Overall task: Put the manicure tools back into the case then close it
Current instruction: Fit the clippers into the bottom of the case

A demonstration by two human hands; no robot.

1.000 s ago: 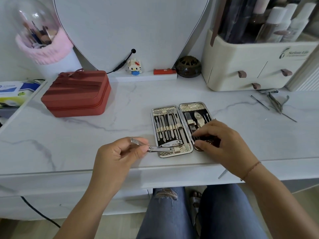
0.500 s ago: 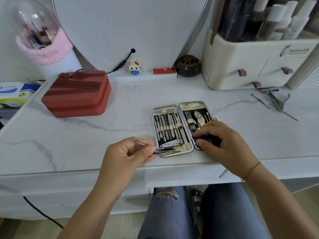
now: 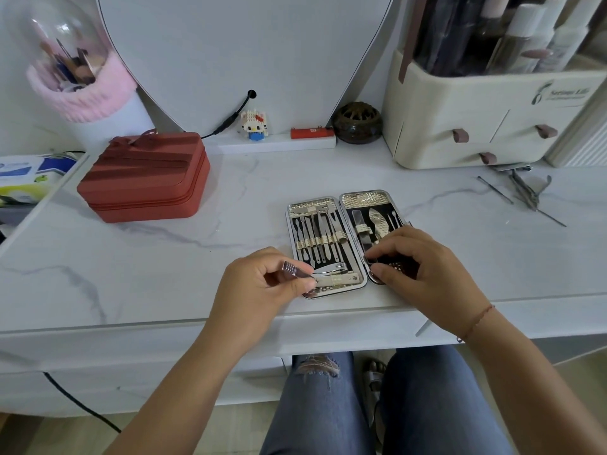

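Note:
The manicure case (image 3: 364, 199) lies open flat on the white marble desk, near its front edge, with several steel tools strapped into both halves. My left hand (image 3: 259, 290) pinches a large nail clipper (image 3: 331, 280) by its lever end, and the clipper lies across the bottom of the case's left half. My right hand (image 3: 417, 267) rests on the lower part of the right half, fingertips pressing on it and hiding what is there. A few loose tools (image 3: 525, 192) lie on the desk at the far right.
A red zipped box (image 3: 144, 178) stands to the left of the case. A cream organiser with drawers (image 3: 486, 119) and bottles is at the back right. A mirror, a small toy figure (image 3: 253, 120) and a dark round pot (image 3: 358, 122) line the back.
My left hand has pushed the nail clipper to the right, further into the bottom of the case's left half. My right hand has stayed on the right half.

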